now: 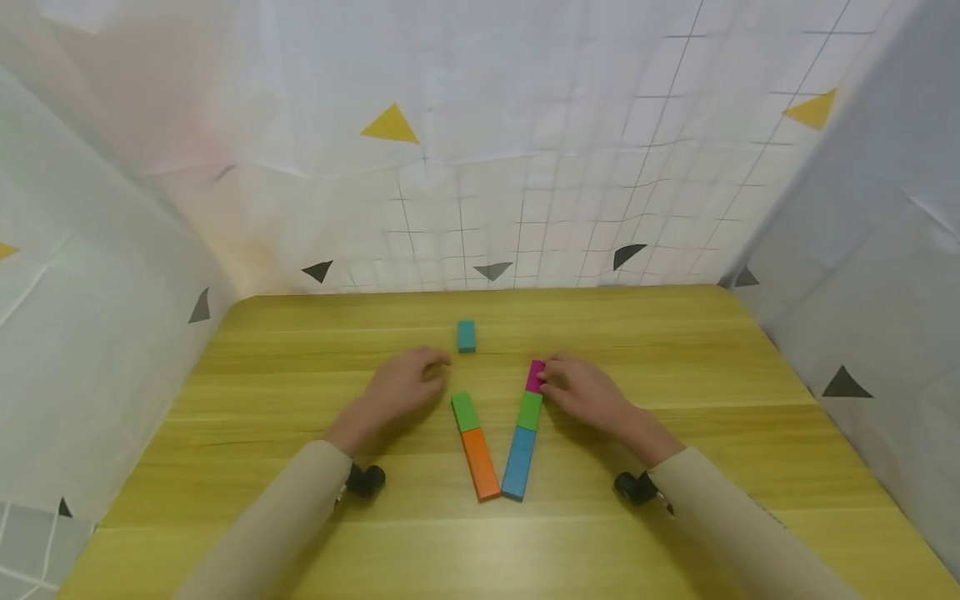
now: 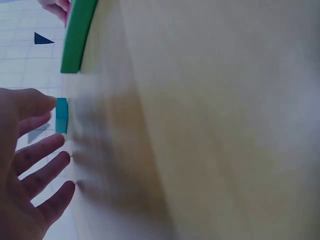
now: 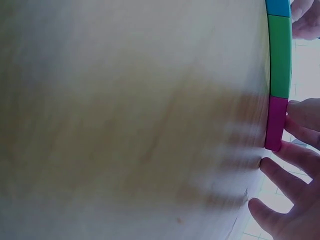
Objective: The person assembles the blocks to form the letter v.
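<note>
My right hand (image 1: 588, 396) has its thumb and fingertips on the small magenta block (image 1: 534, 377), along its right side and at its far end. That block stands end to end with a green block (image 1: 529, 411) and a long blue block (image 1: 519, 463). My left hand (image 1: 408, 383) hovers over the table holding nothing, its fingers loosely bent and spread. Just beyond its fingertips lies a small teal block (image 1: 467, 337). In the left wrist view the thumb overlaps the edge of that teal block (image 2: 61, 115).
Between the hands another green block (image 1: 465, 412) continues a long orange block (image 1: 481, 464). The orange and blue blocks meet at their near ends, making a V. White patterned sheets (image 1: 480, 167) stand behind and beside the wooden table (image 1: 420, 550).
</note>
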Tool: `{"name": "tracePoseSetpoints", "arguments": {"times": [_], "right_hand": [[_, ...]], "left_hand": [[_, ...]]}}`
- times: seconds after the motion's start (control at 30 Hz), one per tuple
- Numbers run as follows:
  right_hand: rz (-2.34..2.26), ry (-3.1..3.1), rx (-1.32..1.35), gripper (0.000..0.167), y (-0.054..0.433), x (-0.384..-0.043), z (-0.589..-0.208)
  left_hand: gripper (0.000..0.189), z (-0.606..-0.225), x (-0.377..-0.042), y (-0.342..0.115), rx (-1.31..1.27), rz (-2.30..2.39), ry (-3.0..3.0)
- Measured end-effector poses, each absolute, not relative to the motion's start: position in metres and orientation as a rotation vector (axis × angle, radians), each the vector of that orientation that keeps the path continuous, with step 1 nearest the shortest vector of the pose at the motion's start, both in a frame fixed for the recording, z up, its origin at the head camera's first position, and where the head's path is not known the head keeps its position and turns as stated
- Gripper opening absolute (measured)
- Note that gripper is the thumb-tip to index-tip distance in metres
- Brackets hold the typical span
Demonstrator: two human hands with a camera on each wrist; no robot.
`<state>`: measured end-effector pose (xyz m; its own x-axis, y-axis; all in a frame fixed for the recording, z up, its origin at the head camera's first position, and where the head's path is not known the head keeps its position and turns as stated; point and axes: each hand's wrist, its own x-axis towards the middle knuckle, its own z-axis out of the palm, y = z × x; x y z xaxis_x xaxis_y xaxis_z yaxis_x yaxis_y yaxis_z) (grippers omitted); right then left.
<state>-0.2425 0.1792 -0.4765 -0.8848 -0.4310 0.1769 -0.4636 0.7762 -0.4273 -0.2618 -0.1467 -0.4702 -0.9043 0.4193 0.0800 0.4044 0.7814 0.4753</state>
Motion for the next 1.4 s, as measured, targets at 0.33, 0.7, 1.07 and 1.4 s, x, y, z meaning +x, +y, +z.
{"name": "tracePoseSetpoints", "arguments": {"times": [0.33, 0.7, 1.07, 1.4], "right_hand": [[0.744, -2.913, 0.696, 0.018, 0.18, -0.239, -0.477], [0.734, -2.933, 0.664, 0.018, 0.18, -0.24, -0.478], [0.746, -2.922, 0.676, 0.017, 0.177, -0.239, -0.479], [0.73, -2.932, 0.681, 0.018, 0.177, -0.24, -0.474]], "left_hand": [[0.04, -0.472, -0.288, -0.138, 0.684, 0.687, 2.96], [0.046, -0.475, -0.308, -0.129, 0.721, 0.68, 2.979], [0.058, -0.479, -0.324, -0.121, 0.739, 0.559, 2.986], [0.048, -0.475, -0.33, -0.117, 0.77, 0.674, 2.933]]}}
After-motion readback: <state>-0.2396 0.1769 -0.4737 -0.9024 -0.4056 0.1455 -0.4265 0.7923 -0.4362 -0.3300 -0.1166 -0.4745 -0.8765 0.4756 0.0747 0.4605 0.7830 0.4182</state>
